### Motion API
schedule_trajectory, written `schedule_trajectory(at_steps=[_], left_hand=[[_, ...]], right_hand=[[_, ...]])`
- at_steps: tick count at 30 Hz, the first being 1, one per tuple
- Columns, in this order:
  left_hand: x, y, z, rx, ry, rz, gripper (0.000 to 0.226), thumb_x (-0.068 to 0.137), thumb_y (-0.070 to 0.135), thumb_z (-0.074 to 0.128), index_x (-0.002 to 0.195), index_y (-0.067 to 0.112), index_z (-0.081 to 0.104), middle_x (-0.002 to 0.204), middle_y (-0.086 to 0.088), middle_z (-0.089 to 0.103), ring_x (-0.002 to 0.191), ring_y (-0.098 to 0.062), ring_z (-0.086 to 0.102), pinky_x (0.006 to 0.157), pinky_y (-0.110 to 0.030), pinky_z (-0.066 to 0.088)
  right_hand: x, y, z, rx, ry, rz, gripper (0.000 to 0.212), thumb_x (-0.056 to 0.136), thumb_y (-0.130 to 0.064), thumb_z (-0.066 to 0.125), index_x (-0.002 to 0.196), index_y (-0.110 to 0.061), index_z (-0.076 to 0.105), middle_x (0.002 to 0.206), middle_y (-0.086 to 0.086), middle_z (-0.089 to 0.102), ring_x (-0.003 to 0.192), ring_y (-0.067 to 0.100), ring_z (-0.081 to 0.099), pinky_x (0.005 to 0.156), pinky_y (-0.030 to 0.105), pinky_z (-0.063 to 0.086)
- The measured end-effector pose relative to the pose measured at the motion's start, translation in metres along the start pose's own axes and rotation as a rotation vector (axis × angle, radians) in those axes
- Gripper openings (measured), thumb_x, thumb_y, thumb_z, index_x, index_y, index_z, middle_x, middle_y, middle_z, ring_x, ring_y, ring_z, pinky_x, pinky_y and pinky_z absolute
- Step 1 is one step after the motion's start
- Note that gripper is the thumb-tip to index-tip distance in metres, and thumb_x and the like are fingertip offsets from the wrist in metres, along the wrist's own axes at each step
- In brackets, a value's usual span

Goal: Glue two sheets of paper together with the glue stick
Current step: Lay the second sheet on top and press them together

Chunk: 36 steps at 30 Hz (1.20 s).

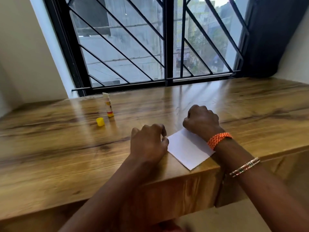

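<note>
Window panes, two of them behind slanted black bars, fill the far side of your view, with one dark curtain hanging at their right. One wooden desk runs below the sill and takes up the rest. Your two forearms reach over its near edge. On the right wrist you wear one orange braided band, and lower on that arm a thin beaded bangle. White paper lies flat at the near edge of the desk between your hands; only one white surface shows, so you cannot tell from here whether that is one sheet or two stacked. Your left hand sits just left of it, fingers curled, with the thumb and fingertips at the paper's left corner; whether they pinch the edge or only touch it cannot be told. Your right hand is balled into a fist, knuckles up, resting on the paper's far corner and gripping nothing visible. One glue stick stands upright and uncapped well to the left, nearer the window, and its one yellow cap sits on the desk just beside its base, apart from it.
</note>
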State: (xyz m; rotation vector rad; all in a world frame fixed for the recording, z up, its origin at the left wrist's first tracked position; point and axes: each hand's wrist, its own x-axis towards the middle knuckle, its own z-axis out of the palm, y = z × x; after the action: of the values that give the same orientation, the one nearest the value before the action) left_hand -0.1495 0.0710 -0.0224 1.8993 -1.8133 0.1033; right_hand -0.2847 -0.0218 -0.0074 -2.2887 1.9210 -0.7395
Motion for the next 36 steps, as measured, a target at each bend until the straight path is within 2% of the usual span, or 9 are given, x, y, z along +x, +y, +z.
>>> schedule_trajectory(at_steps=[4, 7, 10, 12, 16, 20, 27, 32, 36], left_hand=[[-0.002, -0.005, -0.001, 0.012, 0.053, 0.002, 0.017, 0.09, 0.028, 0.049, 0.1, 0.028, 0.063, 0.101, 0.005, 0.066, 0.1, -0.017, 0.059, 0.089, -0.035, 0.032], [-0.001, -0.005, -0.004, -0.1, 0.092, 0.106, 0.028, 0.093, 0.023, 0.046, 0.116, 0.022, 0.062, 0.121, 0.003, 0.063, 0.114, -0.018, 0.055, 0.097, -0.035, 0.04], [-0.002, 0.006, -0.003, -0.031, -0.105, 0.267, 0.045, 0.098, 0.03, 0.036, 0.142, 0.02, 0.037, 0.153, 0.0, 0.032, 0.142, -0.014, 0.025, 0.114, -0.029, 0.019], [-0.002, 0.01, 0.003, 0.078, -0.297, 0.223, 0.053, 0.099, 0.039, 0.027, 0.149, 0.022, 0.018, 0.159, -0.001, 0.01, 0.147, -0.013, 0.008, 0.117, -0.031, 0.007], [0.002, 0.008, 0.011, 0.189, -0.508, 0.068, 0.061, 0.097, 0.05, 0.014, 0.15, 0.024, -0.002, 0.16, 0.003, -0.005, 0.147, -0.01, -0.003, 0.117, -0.038, -0.005], [-0.005, 0.011, 0.011, 0.327, -0.474, -0.025, 0.067, 0.095, 0.054, 0.007, 0.15, 0.018, -0.004, 0.16, 0.002, -0.006, 0.147, -0.012, -0.005, 0.114, -0.043, -0.017], [-0.018, 0.014, 0.001, 0.536, -0.372, -0.084, 0.07, 0.093, 0.055, -0.001, 0.15, 0.014, 0.001, 0.16, -0.008, -0.001, 0.144, -0.021, -0.023, 0.099, -0.047, -0.035], [-0.023, 0.019, 0.0, 0.5, -0.39, -0.14, 0.07, 0.093, 0.055, -0.001, 0.15, 0.014, -0.001, 0.155, -0.027, -0.004, 0.136, -0.03, -0.038, 0.091, -0.048, -0.039], [-0.025, 0.017, 0.002, 0.401, -0.402, -0.188, 0.071, 0.093, 0.056, 0.001, 0.149, 0.015, -0.004, 0.153, -0.028, -0.011, 0.132, -0.031, -0.042, 0.093, -0.048, -0.037]], right_hand=[[-0.001, 0.003, 0.003, 0.041, -0.011, 0.002, 0.023, 0.083, -0.017, 0.054, 0.102, -0.008, 0.062, 0.108, 0.016, 0.061, 0.099, 0.035, 0.058, 0.075, 0.031, 0.037], [0.001, 0.006, 0.002, 0.154, 0.031, 0.026, 0.019, 0.083, -0.01, 0.055, 0.098, -0.008, 0.067, 0.108, 0.015, 0.064, 0.098, 0.035, 0.06, 0.074, 0.03, 0.04], [-0.001, 0.005, 0.003, 0.17, 0.039, 0.029, 0.02, 0.083, -0.008, 0.055, 0.099, -0.009, 0.067, 0.107, 0.015, 0.065, 0.097, 0.034, 0.061, 0.073, 0.03, 0.041], [-0.005, 0.005, 0.005, 0.126, 0.013, 0.013, 0.019, 0.084, -0.009, 0.055, 0.1, -0.012, 0.066, 0.109, 0.013, 0.064, 0.098, 0.032, 0.06, 0.073, 0.03, 0.041], [-0.009, 0.008, 0.008, 0.065, 0.024, -0.024, 0.02, 0.087, -0.011, 0.055, 0.105, -0.013, 0.06, 0.114, 0.012, 0.059, 0.105, 0.032, 0.056, 0.086, 0.036, 0.042], [-0.009, 0.009, 0.01, -0.017, 0.028, -0.049, 0.02, 0.087, -0.011, 0.052, 0.106, -0.014, 0.058, 0.116, 0.011, 0.058, 0.11, 0.031, 0.054, 0.097, 0.041, 0.031], [-0.008, 0.009, 0.014, -0.095, 0.07, -0.053, 0.022, 0.087, -0.01, 0.05, 0.108, -0.012, 0.057, 0.115, 0.012, 0.06, 0.108, 0.032, 0.055, 0.098, 0.044, 0.029], [-0.007, 0.009, 0.016, -0.152, 0.088, -0.058, 0.023, 0.088, -0.012, 0.051, 0.111, -0.013, 0.054, 0.115, 0.011, 0.06, 0.107, 0.032, 0.056, 0.098, 0.043, 0.027], [-0.007, 0.008, 0.018, -0.185, 0.096, -0.058, 0.027, 0.089, -0.013, 0.051, 0.115, -0.013, 0.052, 0.116, 0.011, 0.059, 0.109, 0.032, 0.054, 0.099, 0.044, 0.026]])
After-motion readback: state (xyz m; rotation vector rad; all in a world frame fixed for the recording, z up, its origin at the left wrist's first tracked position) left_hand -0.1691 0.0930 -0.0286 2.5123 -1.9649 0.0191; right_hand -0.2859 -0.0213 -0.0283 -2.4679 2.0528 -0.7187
